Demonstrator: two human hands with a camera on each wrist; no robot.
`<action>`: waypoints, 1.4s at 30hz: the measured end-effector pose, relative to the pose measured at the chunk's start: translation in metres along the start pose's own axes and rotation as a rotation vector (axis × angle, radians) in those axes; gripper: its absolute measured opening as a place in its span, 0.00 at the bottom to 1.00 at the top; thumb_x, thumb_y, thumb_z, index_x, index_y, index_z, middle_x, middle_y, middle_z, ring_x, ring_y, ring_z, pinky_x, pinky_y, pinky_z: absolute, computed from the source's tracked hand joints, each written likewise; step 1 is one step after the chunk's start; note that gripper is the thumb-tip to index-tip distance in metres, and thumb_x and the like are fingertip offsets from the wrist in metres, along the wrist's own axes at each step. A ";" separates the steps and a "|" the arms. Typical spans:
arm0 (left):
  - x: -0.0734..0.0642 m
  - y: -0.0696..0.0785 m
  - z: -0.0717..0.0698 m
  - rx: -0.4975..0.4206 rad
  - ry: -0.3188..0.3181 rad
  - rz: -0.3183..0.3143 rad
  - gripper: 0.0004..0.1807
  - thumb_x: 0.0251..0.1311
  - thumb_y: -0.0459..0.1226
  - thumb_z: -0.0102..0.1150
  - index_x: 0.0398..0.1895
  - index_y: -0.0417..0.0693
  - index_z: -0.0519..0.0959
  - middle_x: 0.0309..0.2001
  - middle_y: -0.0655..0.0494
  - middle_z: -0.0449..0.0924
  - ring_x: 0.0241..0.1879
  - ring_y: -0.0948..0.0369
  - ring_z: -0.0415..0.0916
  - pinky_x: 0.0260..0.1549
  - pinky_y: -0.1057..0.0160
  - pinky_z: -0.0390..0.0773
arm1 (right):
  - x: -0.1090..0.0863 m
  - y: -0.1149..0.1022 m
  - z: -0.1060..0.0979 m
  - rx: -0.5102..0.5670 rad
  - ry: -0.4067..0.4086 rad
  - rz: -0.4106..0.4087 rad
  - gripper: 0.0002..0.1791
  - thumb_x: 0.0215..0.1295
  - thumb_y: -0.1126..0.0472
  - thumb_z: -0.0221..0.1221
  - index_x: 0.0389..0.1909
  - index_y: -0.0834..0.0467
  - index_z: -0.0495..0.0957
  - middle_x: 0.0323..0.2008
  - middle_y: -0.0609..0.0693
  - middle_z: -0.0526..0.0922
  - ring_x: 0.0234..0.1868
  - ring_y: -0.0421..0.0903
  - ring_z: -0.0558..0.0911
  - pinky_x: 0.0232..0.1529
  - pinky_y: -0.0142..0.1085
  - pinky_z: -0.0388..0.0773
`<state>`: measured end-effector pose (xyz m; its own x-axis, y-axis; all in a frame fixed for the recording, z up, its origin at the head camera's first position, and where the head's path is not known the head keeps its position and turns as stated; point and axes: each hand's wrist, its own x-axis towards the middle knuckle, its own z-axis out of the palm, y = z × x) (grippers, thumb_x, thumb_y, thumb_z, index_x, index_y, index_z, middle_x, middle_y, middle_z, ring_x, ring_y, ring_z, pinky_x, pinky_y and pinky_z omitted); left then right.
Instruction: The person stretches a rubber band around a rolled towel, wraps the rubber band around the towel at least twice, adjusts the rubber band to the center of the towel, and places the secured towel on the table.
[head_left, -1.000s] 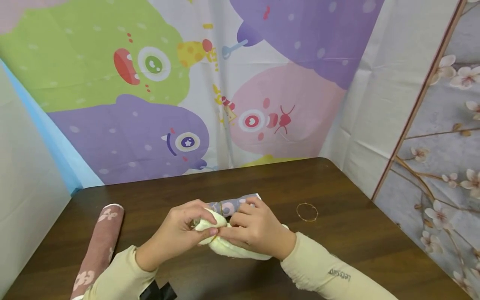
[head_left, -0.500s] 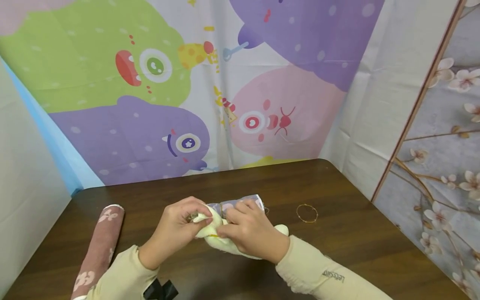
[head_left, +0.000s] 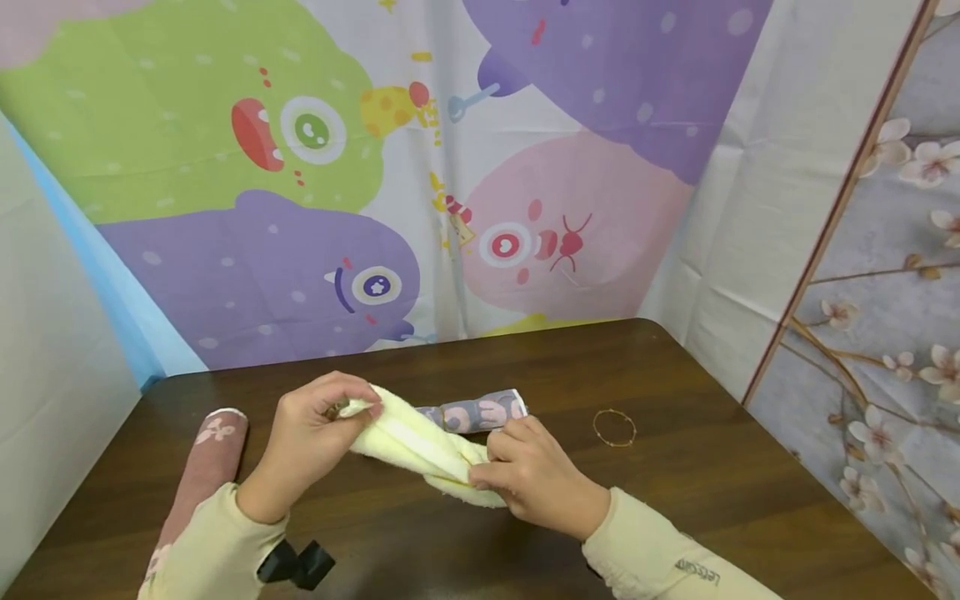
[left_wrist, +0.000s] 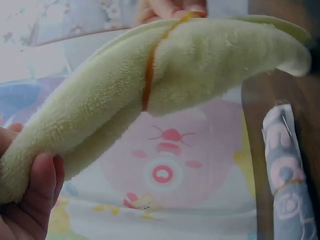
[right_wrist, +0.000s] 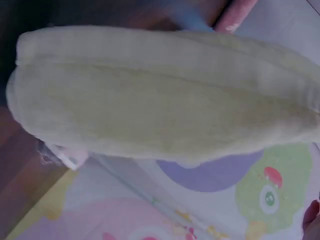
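A pale yellow rolled towel (head_left: 412, 437) slants between my two hands above the table. Its left end is pinched between the thumb and fingers of my left hand (head_left: 303, 437). My right hand (head_left: 543, 475) grips it farther right, thumb and fingers at the orange rubber band (left_wrist: 150, 75). In the left wrist view that band circles the towel near its middle and squeezes it narrow. Across the right wrist view stretches the pale towel (right_wrist: 150, 105) from side to side. Just behind it lies a grey-blue rolled towel (head_left: 483, 413) with pink shapes and a band round it.
On the left of the dark wooden table (head_left: 720, 508) lies a dusty-pink rolled towel (head_left: 206, 467), partly behind my left sleeve. A loose rubber band (head_left: 617, 445) rests toward the right. A cartoon-print curtain (head_left: 442, 275) hangs behind the table's far edge.
My left hand has moved left and slightly up, drawing the yellow towel's left end out long. My right hand has shifted slightly right, uncovering more of the grey-blue towel.
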<state>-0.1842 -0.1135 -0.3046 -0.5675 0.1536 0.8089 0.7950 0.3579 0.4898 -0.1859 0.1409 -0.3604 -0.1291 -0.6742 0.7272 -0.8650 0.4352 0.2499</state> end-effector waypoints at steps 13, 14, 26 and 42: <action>-0.002 -0.004 -0.006 -0.073 -0.253 0.277 0.19 0.56 0.48 0.66 0.40 0.42 0.79 0.47 0.48 0.74 0.43 0.61 0.72 0.35 0.74 0.71 | 0.011 0.013 0.005 1.043 -0.191 0.794 0.04 0.67 0.75 0.48 0.33 0.72 0.70 0.22 0.42 0.69 0.23 0.32 0.67 0.24 0.25 0.65; -0.002 -0.004 -0.006 -0.101 -0.274 0.324 0.20 0.58 0.50 0.63 0.41 0.43 0.79 0.48 0.47 0.73 0.43 0.60 0.72 0.35 0.74 0.72 | 0.011 0.014 0.006 1.118 -0.209 0.833 0.05 0.68 0.75 0.46 0.34 0.74 0.69 0.23 0.43 0.70 0.24 0.32 0.69 0.25 0.25 0.66; 0.000 0.002 -0.002 0.000 -0.217 0.435 0.13 0.68 0.44 0.51 0.34 0.45 0.80 0.33 0.54 0.76 0.31 0.60 0.75 0.28 0.71 0.73 | 0.021 0.009 0.012 0.660 -0.085 0.281 0.07 0.69 0.64 0.55 0.37 0.62 0.80 0.30 0.48 0.79 0.32 0.36 0.74 0.38 0.30 0.73; -0.003 -0.004 0.008 -0.055 -0.093 0.340 0.19 0.34 0.14 0.64 0.28 0.42 0.79 0.30 0.53 0.77 0.30 0.59 0.75 0.31 0.73 0.73 | 0.042 0.000 0.012 -0.192 0.056 -0.154 0.12 0.64 0.56 0.56 0.19 0.45 0.76 0.21 0.43 0.64 0.24 0.40 0.64 0.36 0.34 0.66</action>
<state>-0.1871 -0.1080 -0.3112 -0.2837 0.3393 0.8968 0.9506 0.2224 0.2166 -0.1974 0.1057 -0.3378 0.0288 -0.7092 0.7044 -0.7636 0.4391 0.4734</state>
